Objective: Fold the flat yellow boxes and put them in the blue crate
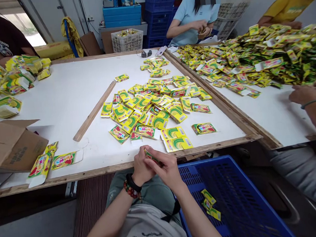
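White counter (59, 82) stretched ahead, and right by its near edge the left hand (143, 168) and right hand (167, 166) met, fingers of both closed on a small carton (150, 156)! Its visible strip slanted from far left to near right, the rest hidden; neither hand was nearer. Just beyond lay the carton pile (148, 104); the blue crate (224, 160) sat below, right-hand side.

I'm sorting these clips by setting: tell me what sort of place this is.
Probably a packing workshop: small yellow-and-green printed cardboard cartons lie piled on a broad white wood-edged table, and a slatted blue plastic crate holds a few more.
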Tool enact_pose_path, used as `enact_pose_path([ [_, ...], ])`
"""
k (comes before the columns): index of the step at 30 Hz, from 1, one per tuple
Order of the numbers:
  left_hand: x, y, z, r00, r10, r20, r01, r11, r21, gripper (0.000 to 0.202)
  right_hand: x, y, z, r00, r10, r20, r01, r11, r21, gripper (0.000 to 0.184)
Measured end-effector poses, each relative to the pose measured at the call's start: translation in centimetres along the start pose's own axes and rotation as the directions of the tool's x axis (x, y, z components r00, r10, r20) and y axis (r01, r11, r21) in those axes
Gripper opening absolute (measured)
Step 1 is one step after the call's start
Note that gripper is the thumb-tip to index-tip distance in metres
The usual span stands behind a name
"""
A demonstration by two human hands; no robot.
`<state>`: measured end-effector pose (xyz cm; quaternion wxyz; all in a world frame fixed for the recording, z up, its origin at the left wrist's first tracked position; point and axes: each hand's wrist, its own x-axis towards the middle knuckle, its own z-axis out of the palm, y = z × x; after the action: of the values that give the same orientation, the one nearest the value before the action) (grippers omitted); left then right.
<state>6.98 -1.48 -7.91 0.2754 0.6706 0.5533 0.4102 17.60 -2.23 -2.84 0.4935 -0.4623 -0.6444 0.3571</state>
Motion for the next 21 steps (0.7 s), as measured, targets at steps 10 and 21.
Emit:
enact_pose_path([
  [10,1.0,2.4,-1.2,0.865,0.228,0.446,-0.231,0.972,-0.05,0.049,-3.4,1.3,-2.1,0.981,-0.109,-0.159,0.086,0.986,-0.142,0.033],
  [21,2.1,1.7,1.6,0.947,0.239,0.215,-0.191,0.956,-0.221,0.055,-1.6,1.2,-0.8,0.912,-0.015,-0.41,0.019,1.0,0.005,0.025],
])
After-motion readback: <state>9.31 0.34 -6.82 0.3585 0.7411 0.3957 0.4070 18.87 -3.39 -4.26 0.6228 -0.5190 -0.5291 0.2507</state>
